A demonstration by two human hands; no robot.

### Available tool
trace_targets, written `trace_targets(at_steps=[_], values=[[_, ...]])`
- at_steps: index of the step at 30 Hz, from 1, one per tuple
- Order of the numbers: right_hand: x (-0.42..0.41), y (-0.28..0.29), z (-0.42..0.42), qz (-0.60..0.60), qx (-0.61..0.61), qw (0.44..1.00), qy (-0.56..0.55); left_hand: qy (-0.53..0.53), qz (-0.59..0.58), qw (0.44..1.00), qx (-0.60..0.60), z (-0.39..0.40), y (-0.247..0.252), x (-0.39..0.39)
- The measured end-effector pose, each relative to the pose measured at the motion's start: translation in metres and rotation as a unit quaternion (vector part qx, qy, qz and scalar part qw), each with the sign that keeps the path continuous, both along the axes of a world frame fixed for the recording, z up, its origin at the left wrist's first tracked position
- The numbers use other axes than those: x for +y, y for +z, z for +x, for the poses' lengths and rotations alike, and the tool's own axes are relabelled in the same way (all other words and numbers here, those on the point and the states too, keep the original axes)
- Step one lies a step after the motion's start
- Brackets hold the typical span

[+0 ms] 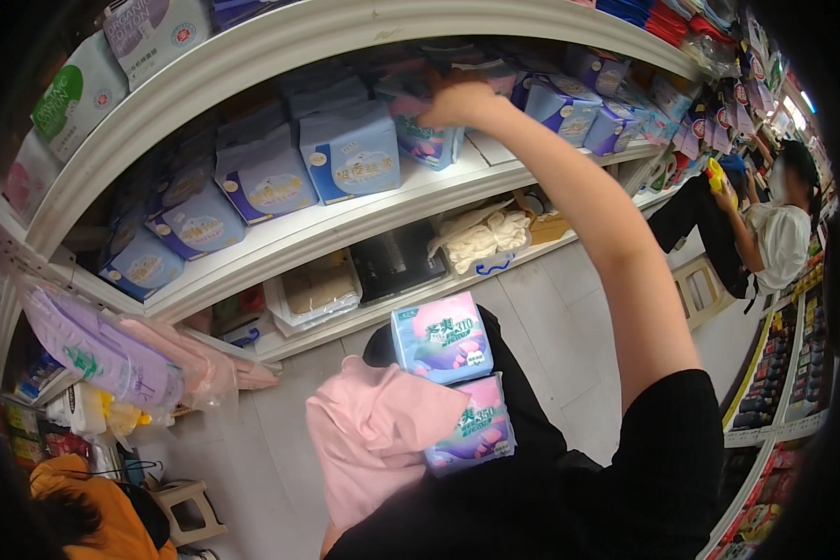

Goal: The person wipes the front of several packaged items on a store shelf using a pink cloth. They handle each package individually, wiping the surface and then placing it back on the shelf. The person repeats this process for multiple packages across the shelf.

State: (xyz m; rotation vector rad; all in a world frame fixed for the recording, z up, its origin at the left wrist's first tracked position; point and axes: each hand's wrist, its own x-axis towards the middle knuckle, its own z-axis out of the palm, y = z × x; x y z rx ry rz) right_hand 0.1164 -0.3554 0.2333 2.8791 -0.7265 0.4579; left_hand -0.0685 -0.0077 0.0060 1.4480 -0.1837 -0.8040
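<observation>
My right hand (462,98) reaches into the middle shelf, its fingers around the top of a pink-and-blue sanitary pad pack (427,143). Its fingertips are partly lost in shadow. A pink cloth (385,427) drapes over my left hand, so its fingers are hidden; only a bit of wrist (329,540) shows below. On my lap lie two similar packs, an upper one (442,337) and a lower one (472,430). The cloth's corner overlaps the lower pack.
Light-blue and purple pad packs (350,157) line the white shelf (420,192). Below, a bin holds white gloves (490,234). Plastic-wrapped lilac goods (105,343) jut out at left. A person in orange (105,511) is near a stool (192,511); another person (777,231) sits at right.
</observation>
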Motion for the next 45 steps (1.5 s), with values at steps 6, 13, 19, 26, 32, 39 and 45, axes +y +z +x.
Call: trace_targets(at_steps=[6, 13, 19, 26, 32, 39, 45], values=[[-0.01, -0.033, -0.041, 0.135, -0.296, 0.945, 0.041, 0.051, 0.015, 0.996, -0.07, 0.047, 0.016, 0.029], [0.089, -0.032, -0.203, 0.446, -0.441, 0.769, 0.12, 0.062, 0.011, 0.96, -0.273, 0.08, 0.079, 0.032], [0.188, -0.081, -0.25, 0.619, -0.373, 0.669, 0.172, -0.013, -0.117, 0.873, -0.473, 0.055, 0.168, -0.016], [0.212, -0.102, -0.267, 0.67, -0.362, 0.62, 0.192, -0.058, -0.327, 0.941, 0.066, 0.035, 0.149, -0.019], [0.203, -0.127, -0.275, 0.777, -0.261, 0.534, 0.209, -0.006, -0.287, 0.951, 0.117, 0.031, 0.145, -0.009], [0.21, -0.08, -0.271, 0.84, -0.153, 0.468, 0.23, -0.25, -0.153, 0.938, -0.186, 0.055, 0.13, 0.031], [0.214, -0.089, -0.268, 0.76, -0.16, 0.599, 0.194, -0.351, -0.056, 0.904, -0.239, 0.045, 0.164, 0.037]])
